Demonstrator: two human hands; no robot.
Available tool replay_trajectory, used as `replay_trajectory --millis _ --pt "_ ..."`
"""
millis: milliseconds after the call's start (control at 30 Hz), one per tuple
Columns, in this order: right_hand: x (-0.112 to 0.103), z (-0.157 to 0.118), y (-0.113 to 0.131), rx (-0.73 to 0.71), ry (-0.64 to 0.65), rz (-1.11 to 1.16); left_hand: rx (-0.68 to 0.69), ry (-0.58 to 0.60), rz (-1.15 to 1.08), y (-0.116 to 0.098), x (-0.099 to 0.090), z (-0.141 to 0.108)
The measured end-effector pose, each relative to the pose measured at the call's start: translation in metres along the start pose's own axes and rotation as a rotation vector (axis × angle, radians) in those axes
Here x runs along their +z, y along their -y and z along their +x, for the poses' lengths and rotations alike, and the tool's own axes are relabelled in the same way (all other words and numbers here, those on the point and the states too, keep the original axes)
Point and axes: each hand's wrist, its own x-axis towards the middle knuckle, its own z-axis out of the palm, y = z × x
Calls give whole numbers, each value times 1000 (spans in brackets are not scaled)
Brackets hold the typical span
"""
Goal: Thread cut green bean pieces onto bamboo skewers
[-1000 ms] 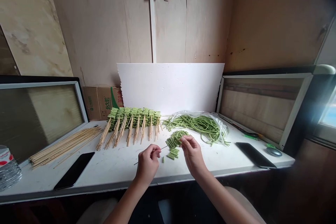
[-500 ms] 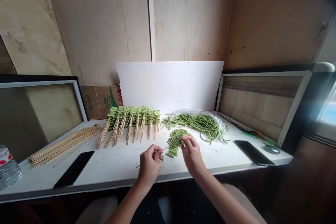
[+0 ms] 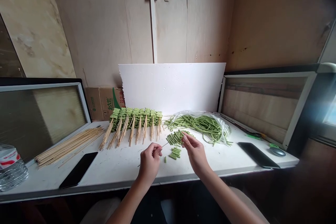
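My left hand point(image 3: 151, 159) is closed in a pinch around a thin skewer point(image 3: 165, 144), whose dark rear end sticks out below the wrist. Short cut pieces of green bean point(image 3: 172, 139) sit side by side in a row at the skewer's far end. With thumb and fingers pinched, my right hand point(image 3: 193, 150) holds a bean piece at the right end of that row; its fingers partly hide it. Loose cut bean pieces point(image 3: 175, 153) lie on the white table point(image 3: 118, 168) below, one of them apart from the others.
Stacked bean skewers point(image 3: 136, 119) stand at the back left, beside bare bamboo sticks point(image 3: 70, 145). Long beans point(image 3: 196, 124) lie in a plastic bag at the back right. Two phones point(image 3: 79, 169), a water bottle point(image 3: 12, 168) and a computer mouse point(image 3: 277, 151) rest toward the sides.
The row of bean pieces on the skewer now shows raised above the loose pieces, which have come into view beneath. Both hands stay close together; the whole view has shifted slightly.
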Motion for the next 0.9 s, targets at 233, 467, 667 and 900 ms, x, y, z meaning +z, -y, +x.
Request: replay_trajectory --millis 233,467,667,900 --pt "-4 5 -6 5 -30 -36 29 32 91 6 3 1" --pt "-7 10 -12 6 12 2 69 57 106 11 3 0" --pt "-5 5 -14 -24 -8 -63 261 -38 161 20 4 -3" --pt "0 -1 -20 2 -34 -64 338 -42 236 25 0 -1"
